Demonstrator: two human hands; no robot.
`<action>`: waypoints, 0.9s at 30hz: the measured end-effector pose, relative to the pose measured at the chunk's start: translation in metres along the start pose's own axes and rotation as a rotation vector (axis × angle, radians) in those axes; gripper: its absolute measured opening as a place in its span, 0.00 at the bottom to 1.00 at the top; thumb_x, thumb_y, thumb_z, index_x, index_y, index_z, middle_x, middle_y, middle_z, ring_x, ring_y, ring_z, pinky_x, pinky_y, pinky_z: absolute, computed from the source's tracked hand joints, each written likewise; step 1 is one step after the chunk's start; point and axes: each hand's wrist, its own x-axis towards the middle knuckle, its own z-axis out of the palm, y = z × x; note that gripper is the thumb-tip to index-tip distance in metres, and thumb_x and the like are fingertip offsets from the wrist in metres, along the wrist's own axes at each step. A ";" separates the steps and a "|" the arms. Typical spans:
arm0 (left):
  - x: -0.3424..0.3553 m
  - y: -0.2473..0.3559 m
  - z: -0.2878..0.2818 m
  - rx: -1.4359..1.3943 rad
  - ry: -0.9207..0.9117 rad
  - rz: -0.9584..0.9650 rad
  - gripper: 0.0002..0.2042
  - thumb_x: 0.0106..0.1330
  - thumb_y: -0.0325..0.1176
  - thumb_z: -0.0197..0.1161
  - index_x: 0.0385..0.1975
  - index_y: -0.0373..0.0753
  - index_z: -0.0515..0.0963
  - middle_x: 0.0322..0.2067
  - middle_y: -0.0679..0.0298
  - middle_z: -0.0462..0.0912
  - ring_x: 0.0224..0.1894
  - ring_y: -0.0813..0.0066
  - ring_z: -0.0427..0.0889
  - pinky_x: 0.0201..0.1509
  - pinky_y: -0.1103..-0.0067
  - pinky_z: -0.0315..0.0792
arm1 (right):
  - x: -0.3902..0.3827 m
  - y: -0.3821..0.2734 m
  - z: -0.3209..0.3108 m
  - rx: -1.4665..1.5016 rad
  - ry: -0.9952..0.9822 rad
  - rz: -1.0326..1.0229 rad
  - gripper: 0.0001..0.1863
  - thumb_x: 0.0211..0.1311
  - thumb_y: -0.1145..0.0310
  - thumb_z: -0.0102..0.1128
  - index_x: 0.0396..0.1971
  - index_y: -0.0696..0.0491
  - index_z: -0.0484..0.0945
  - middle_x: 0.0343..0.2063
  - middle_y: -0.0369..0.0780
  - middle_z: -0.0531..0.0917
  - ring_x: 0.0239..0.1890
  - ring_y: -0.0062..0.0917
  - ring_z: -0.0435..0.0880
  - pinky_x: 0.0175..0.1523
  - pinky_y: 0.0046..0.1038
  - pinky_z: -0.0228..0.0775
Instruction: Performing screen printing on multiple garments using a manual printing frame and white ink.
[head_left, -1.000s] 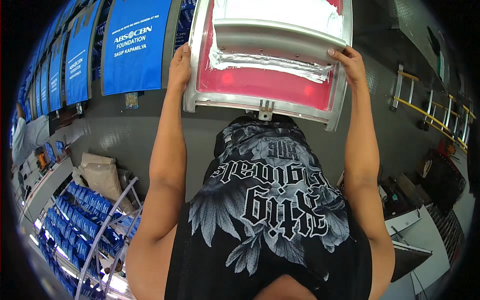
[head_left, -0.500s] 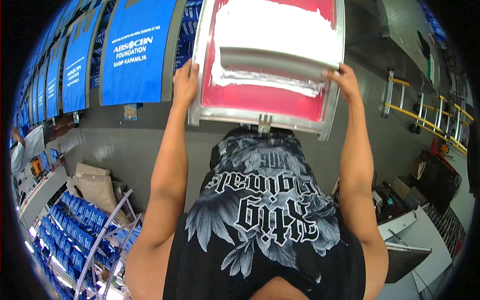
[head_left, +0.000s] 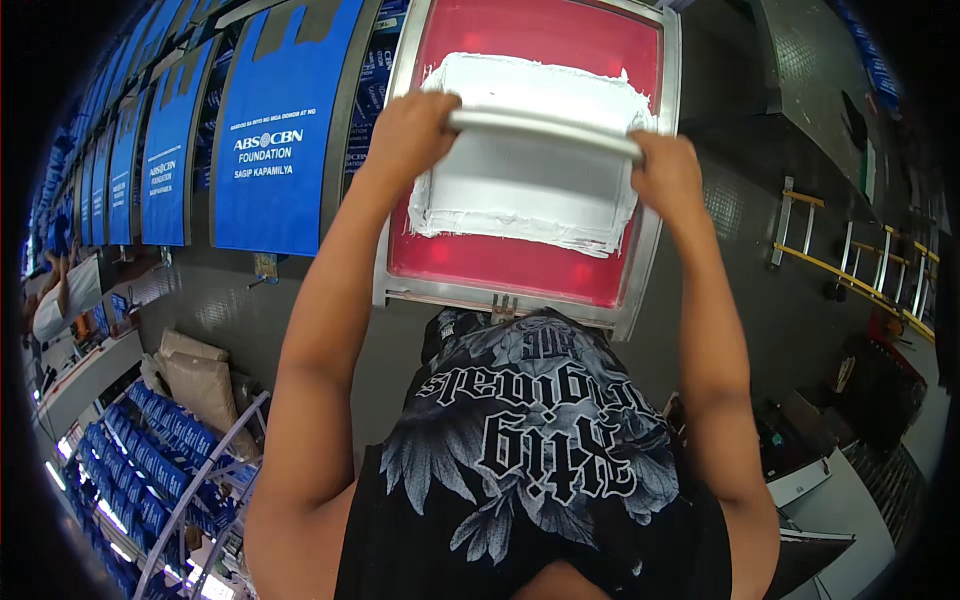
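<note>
A long pale squeegee (head_left: pixel 545 126) spans a metal-framed printing screen (head_left: pixel 640 285) in front of me. My left hand (head_left: pixel 415 125) is closed round its left end, and my right hand (head_left: pixel 665 170) grips the right end. White ink (head_left: pixel 515 210) covers a rough rectangle on the red mesh (head_left: pixel 480 262), on both the near and far sides of the squeegee. The squeegee's lower edge meets the inked area. A metal clamp (head_left: pixel 505 308) sits at the screen's near edge, close to my body. What lies under the screen is hidden.
Blue printed fabric pieces (head_left: pixel 268 190) lie on boards in a row to the left. A ladder with yellow rails (head_left: pixel 850 255) is at the right. Brown wrapped bundles (head_left: pixel 198 380) and a rack of blue items (head_left: pixel 160 450) stand lower left. A white panel (head_left: pixel 850 515) leans lower right.
Both hands have come from the screen's side rails onto the squeegee's ends. The squeegee has moved away from me over the mesh. The whole view has shifted, so the screen appears lower.
</note>
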 end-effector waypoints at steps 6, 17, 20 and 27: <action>-0.017 -0.013 0.051 -0.012 -0.012 0.030 0.18 0.41 0.26 0.65 0.36 0.40 0.73 0.34 0.60 0.74 0.39 0.59 0.72 0.43 0.68 0.67 | -0.012 0.008 0.070 -0.209 -0.072 0.025 0.18 0.46 0.79 0.50 0.41 0.53 0.71 0.36 0.41 0.76 0.44 0.36 0.74 0.60 0.47 0.54; -0.085 0.017 0.030 -0.099 -0.004 -0.038 0.17 0.38 0.25 0.68 0.33 0.39 0.77 0.30 0.58 0.79 0.36 0.57 0.77 0.45 0.66 0.69 | -0.071 -0.020 0.044 0.019 -0.183 0.122 0.26 0.32 0.82 0.58 0.40 0.53 0.78 0.34 0.42 0.80 0.42 0.37 0.76 0.64 0.45 0.51; 0.028 -0.015 0.032 0.004 -0.146 -0.214 0.14 0.46 0.36 0.68 0.35 0.44 0.82 0.26 0.56 0.82 0.32 0.58 0.81 0.39 0.67 0.75 | 0.035 0.023 0.034 -0.157 -0.168 0.117 0.23 0.39 0.75 0.55 0.42 0.50 0.79 0.32 0.47 0.82 0.38 0.40 0.80 0.57 0.41 0.62; -0.063 0.013 -0.003 -0.041 -0.322 -0.178 0.14 0.48 0.31 0.66 0.38 0.45 0.80 0.30 0.60 0.81 0.35 0.58 0.79 0.41 0.67 0.72 | -0.050 -0.022 0.007 -0.049 -0.294 0.080 0.22 0.37 0.77 0.58 0.40 0.50 0.79 0.29 0.44 0.81 0.41 0.35 0.79 0.62 0.43 0.52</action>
